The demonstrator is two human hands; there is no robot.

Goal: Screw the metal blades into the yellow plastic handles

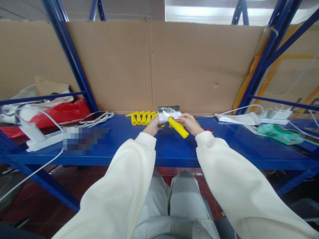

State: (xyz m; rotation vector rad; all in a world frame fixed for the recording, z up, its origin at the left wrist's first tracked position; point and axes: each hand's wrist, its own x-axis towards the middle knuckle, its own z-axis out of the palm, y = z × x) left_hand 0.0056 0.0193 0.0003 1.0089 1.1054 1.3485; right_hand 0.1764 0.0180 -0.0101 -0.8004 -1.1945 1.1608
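Both of my hands hold up a small black-and-white printed card (163, 116) over the blue shelf, its upper part shiny. My left hand (152, 126) is closed on the card's left side, while the fingers of my right hand (190, 123) pinch its right edge. A yellow tool with a tube-like handle (178, 127) juts from the front of the card towards me; how it is joined to the card is hidden. Just left of the card, several similar yellow T-shaped tools (141, 118) stand in a row, partly covered by my left hand.
Tall cardboard (112, 66) backs the blue shelf (179, 152). On the left lie a red bag (62, 113), a phone (93, 117) and a white power strip (47, 137) with cables. A white pouch (238, 118) and a green packet (280, 133) lie right. Blue posts frame both sides.
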